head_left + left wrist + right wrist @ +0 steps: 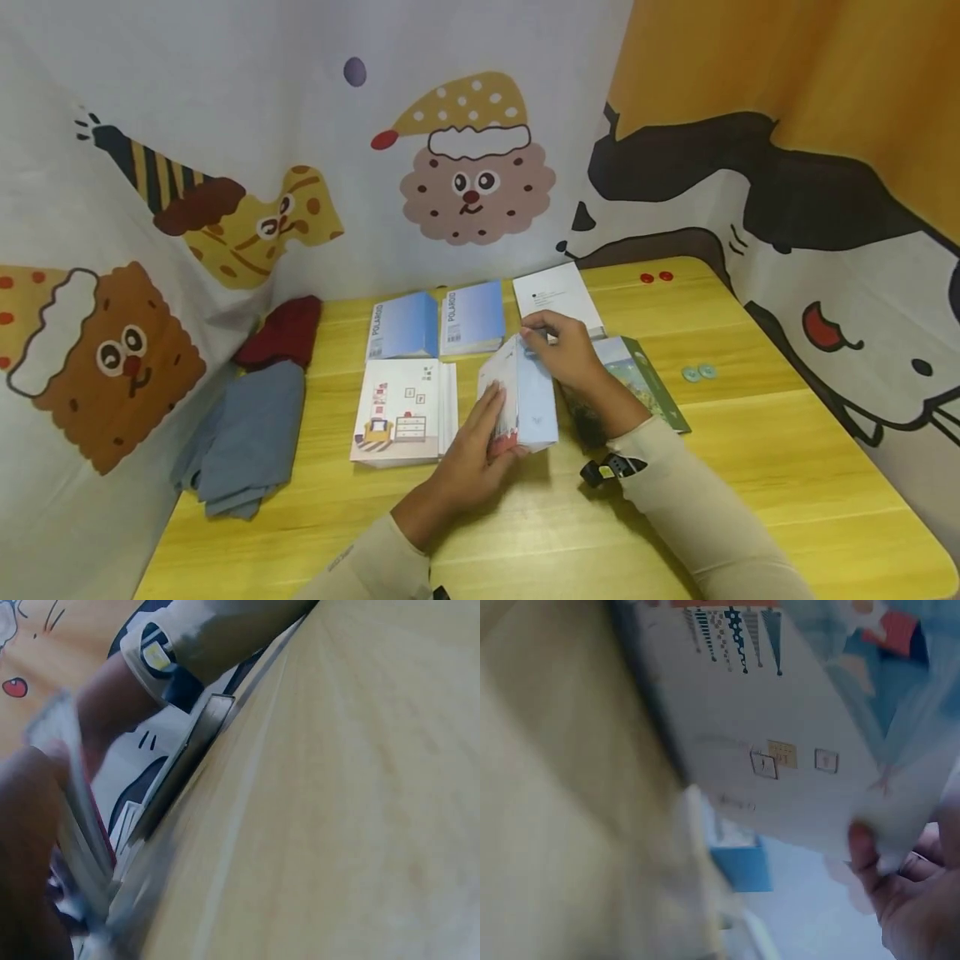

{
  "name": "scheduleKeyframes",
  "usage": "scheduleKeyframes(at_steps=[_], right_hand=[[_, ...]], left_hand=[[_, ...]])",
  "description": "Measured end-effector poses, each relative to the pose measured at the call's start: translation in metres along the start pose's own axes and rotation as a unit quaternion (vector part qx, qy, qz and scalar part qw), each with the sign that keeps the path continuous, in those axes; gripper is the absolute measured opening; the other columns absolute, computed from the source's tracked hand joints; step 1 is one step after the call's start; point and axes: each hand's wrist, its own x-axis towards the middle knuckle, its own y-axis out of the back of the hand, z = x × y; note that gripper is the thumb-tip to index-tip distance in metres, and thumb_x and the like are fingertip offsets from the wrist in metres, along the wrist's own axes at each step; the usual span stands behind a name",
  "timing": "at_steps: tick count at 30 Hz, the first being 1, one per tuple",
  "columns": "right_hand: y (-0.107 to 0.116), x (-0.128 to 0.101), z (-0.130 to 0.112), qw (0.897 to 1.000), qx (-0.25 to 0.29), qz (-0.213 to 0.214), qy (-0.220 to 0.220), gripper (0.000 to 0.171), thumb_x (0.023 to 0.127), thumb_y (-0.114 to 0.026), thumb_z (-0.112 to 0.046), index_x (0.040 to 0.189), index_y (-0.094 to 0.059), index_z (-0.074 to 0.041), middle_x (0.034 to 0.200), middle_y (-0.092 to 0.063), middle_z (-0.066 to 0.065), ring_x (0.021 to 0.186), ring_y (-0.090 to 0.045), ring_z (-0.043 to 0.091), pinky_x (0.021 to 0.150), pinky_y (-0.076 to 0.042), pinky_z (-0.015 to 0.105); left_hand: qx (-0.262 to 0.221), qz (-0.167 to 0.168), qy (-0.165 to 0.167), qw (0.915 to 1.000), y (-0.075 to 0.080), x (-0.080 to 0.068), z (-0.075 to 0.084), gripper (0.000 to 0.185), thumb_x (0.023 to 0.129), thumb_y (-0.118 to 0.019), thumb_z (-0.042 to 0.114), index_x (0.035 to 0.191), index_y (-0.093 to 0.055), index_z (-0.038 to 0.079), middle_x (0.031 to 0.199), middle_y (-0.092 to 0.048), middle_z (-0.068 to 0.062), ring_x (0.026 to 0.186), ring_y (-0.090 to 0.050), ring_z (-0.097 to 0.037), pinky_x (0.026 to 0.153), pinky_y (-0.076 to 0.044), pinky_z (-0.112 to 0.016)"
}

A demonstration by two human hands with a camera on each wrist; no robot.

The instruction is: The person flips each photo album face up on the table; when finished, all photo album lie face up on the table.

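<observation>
Both hands hold an illustrated booklet (537, 408) tilted up above the table (525, 542), its white cover and a light blue side in sight. At the lower left, the left hand (472, 446) grips it, fingers spread over the white cover and thumb along the bottom edge. The right hand (570, 354) pinches its top edge. From the right wrist, a corner between thumb and fingers shows, and the page carries small framed pictures and hanging pennants. In the left wrist view the booklet (82, 802) is blurred and seen edge-on, partly behind the left hand.
Behind lie two blue POLAROID booklets (405, 321) and a white one (558, 296). A booklet with an armchair drawing (397, 408) is at left, a green-edged one (656, 383) by the right forearm. Red buttons (656, 277), green buttons (698, 372), grey cloth (251, 433) and dark-red cloth (285, 333) lie around.
</observation>
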Motion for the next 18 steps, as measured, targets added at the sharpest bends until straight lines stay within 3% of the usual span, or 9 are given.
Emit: scheduleKeyframes(at_steps=[2, 5, 7, 11, 14, 18], right_hand=[[0.007, 0.0, -0.01, 0.999, 0.047, -0.007, -0.012, 0.021, 0.108, -0.068, -0.012, 0.123, -0.076, 0.0, 0.118, -0.079, 0.023, 0.104, -0.077, 0.029, 0.094, -0.064, 0.049], [0.012, -0.001, -0.017, 0.993, 0.109, -0.044, -0.01, 0.027, 0.109, -0.066, -0.007, 0.133, -0.071, 0.003, 0.126, -0.075, 0.028, 0.1, -0.076, 0.025, 0.082, -0.066, 0.039], [0.011, -0.001, -0.017, 0.987, 0.136, -0.088, -0.003, 0.036, 0.109, -0.064, -0.005, 0.143, -0.063, 0.005, 0.137, -0.07, 0.031, 0.113, -0.075, 0.034, 0.088, -0.067, 0.042], [0.003, -0.002, -0.008, 0.978, 0.099, -0.185, 0.001, 0.059, 0.111, -0.065, -0.016, 0.164, -0.045, 0.001, 0.165, -0.051, 0.027, 0.152, -0.053, 0.047, 0.115, -0.055, 0.059], [-0.002, -0.003, 0.0, 0.969, 0.027, -0.246, -0.016, 0.073, 0.109, -0.07, -0.028, 0.17, -0.037, -0.005, 0.174, -0.041, 0.021, 0.16, -0.042, 0.046, 0.12, -0.049, 0.064], [-0.004, -0.006, 0.008, 0.95, -0.075, -0.301, -0.028, 0.085, 0.102, -0.078, -0.034, 0.17, -0.036, -0.005, 0.176, -0.036, 0.022, 0.162, -0.037, 0.046, 0.128, -0.04, 0.064]], left_hand=[[-0.062, 0.007, -0.02, 0.9979, 0.0, 0.001, 0.0, 0.087, 0.108, -0.069, 0.028, 0.176, -0.018, 0.008, 0.181, -0.026, -0.018, 0.164, -0.035, -0.038, 0.131, -0.037, -0.056], [-0.146, 0.014, -0.045, 0.9882, -0.001, 0.003, -0.004, 0.091, 0.109, -0.068, 0.018, 0.177, -0.008, 0.016, 0.177, -0.03, -0.017, 0.15, -0.052, -0.035, 0.12, -0.053, -0.047], [-0.174, 0.025, -0.049, 0.9831, 0.0, 0.003, -0.006, 0.097, 0.107, -0.07, 0.015, 0.178, -0.003, 0.021, 0.176, -0.031, -0.016, 0.144, -0.055, -0.032, 0.115, -0.056, -0.039], [-0.136, 0.073, -0.05, 0.9867, 0.003, -0.002, -0.01, 0.111, 0.099, -0.081, 0.014, 0.177, -0.003, 0.014, 0.178, -0.024, -0.019, 0.152, -0.045, -0.038, 0.126, -0.043, -0.038], [-0.089, 0.105, -0.032, 0.99, 0.006, -0.007, -0.013, 0.115, 0.092, -0.089, 0.018, 0.176, -0.012, 0.005, 0.179, -0.023, -0.024, 0.158, -0.039, -0.045, 0.13, -0.038, -0.044], [-0.057, 0.136, 0.005, 0.989, 0.01, -0.012, -0.017, 0.113, 0.086, -0.095, 0.019, 0.172, -0.025, -0.002, 0.175, -0.029, -0.031, 0.159, -0.037, -0.053, 0.129, -0.038, -0.051]])
